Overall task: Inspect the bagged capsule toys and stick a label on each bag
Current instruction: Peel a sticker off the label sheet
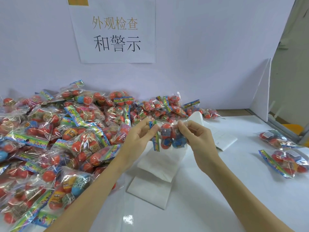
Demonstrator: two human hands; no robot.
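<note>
Bag (pixel 165 136) pinched between left hand (pixel 138 136) at printed header and right hand (pixel 199 136) opposite; likely light, crinkly, slippery film — hold edges.

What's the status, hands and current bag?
Left hand and right hand both pinch one bag, held above white sheets. Big pile left, two bags right. Nothing blocking.
</note>
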